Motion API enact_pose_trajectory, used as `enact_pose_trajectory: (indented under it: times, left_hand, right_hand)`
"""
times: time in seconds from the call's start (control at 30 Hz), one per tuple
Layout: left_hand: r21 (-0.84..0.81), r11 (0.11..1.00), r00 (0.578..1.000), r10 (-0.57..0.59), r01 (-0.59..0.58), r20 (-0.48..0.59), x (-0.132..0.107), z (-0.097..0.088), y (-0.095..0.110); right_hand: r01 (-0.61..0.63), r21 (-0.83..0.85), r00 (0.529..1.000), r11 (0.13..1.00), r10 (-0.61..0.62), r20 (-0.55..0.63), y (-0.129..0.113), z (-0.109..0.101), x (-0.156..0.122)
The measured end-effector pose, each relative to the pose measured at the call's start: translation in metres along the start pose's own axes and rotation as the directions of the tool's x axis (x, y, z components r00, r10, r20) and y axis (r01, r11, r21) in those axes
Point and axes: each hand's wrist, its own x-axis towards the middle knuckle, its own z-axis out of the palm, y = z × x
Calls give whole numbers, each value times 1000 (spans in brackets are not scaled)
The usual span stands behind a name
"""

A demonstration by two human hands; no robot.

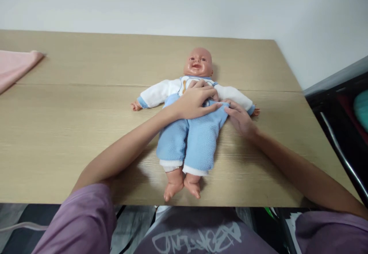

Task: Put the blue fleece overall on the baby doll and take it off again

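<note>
A bald baby doll [198,64] lies on its back on the wooden table, its feet toward me. It wears a white top [161,93] with blue cuffs and light blue fleecy trousers [201,142] with white hems. Across the doll's belly rests my left hand [198,98], fingers bent over the top and thumb along the waistband. My right hand [240,117] is at the doll's side, pinching the waistband edge of the trousers between thumb and fingers. Part of the doll's chest is hidden under my left hand.
A folded pink cloth [18,68] lies at the table's far left. The wooden table [80,139] meets a pale wall behind. Past its right edge stands a black frame with a metal bar [343,154] and a teal object [361,108].
</note>
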Motion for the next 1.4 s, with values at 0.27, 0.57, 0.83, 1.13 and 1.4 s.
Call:
enact_pose_trajectory:
  times: [0.27,0.57,0.83,1.13,1.4]
  left_hand:
    - [-134,990,993,-64,50,-102,3,4,-8]
    - [10,999,994,37,-37,-98,20,-1,-1]
    - [104,988,992,107,-112,61,46,20,2]
    - [163,986,997,33,-45,71,39,29,7]
    - [205,978,999,30,-38,41,37,34,12]
  right_hand:
    - [54,-91,996,994,-60,-67,0,6,4]
    - [231,-761,890,606,-447,-86,2,-54,-43]
    - [40,-474,945,879,-188,-268,5,-95,-44]
    - [165,-548,950,820,-281,-134,-4,-62,-57]
    - [43,-468,956,883,-171,-236,-5,-60,-57]
